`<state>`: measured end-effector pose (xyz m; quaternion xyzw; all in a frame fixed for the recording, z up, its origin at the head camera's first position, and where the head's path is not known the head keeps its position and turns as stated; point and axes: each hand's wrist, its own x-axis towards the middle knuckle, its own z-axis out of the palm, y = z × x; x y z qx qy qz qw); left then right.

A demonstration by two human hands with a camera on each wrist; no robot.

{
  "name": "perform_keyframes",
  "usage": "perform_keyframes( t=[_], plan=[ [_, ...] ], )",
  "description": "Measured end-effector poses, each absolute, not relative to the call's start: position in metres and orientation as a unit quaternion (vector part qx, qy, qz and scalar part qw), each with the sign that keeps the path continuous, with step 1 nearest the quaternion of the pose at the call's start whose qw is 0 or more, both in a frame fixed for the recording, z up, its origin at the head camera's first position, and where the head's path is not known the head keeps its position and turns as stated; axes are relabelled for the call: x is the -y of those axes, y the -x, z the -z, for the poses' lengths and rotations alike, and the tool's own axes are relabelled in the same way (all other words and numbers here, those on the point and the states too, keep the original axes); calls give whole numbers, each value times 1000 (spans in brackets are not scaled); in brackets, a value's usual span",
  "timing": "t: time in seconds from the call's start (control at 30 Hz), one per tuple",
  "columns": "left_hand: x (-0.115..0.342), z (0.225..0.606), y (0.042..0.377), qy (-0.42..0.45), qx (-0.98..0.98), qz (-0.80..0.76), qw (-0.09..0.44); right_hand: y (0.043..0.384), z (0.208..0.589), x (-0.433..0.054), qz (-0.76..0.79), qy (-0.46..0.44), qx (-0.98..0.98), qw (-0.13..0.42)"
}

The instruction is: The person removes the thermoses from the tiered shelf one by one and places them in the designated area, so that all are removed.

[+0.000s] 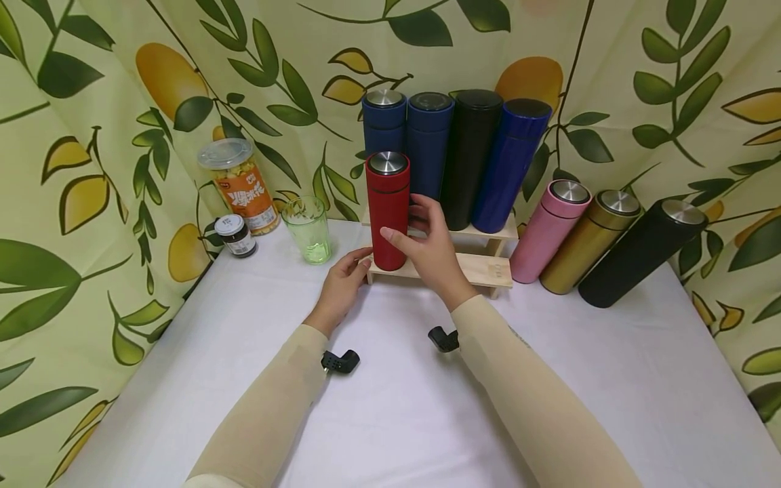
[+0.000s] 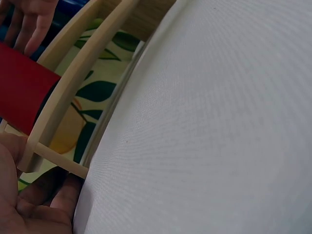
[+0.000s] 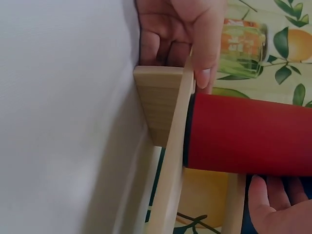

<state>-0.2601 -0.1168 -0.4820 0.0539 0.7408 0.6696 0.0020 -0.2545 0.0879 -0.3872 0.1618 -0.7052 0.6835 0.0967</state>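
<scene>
A red thermos (image 1: pixel 388 217) with a steel lid stands upright on the left end of the lower shelf of a two-step wooden rack (image 1: pixel 476 271). My right hand (image 1: pixel 434 247) holds it from the right, thumb across its front, fingertips at its right side. In the right wrist view those fingers (image 3: pixel 277 190) meet the edge of the red body. My left hand (image 1: pixel 342 285) grips the left end of the rack. Thumb and fingers (image 2: pixel 51 204) sit around the shelf end and its leg in the left wrist view.
Behind, on the upper step, stand two dark blue thermoses (image 1: pixel 430 142), a black one (image 1: pixel 472 156) and a bright blue one (image 1: pixel 512 163). Pink (image 1: pixel 546 234), gold (image 1: pixel 586 244) and black (image 1: pixel 637 254) thermoses stand right. Left are a green glass (image 1: pixel 308 230), small jar (image 1: pixel 234 236) and snack tub (image 1: pixel 244 190).
</scene>
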Motion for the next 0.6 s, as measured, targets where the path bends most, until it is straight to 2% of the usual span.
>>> perform_keyframes(
  t=[0.6],
  plan=[
    [117, 483, 261, -55, -745, -665, 3, 267, 390, -75, -666, -155, 720, 117]
  ],
)
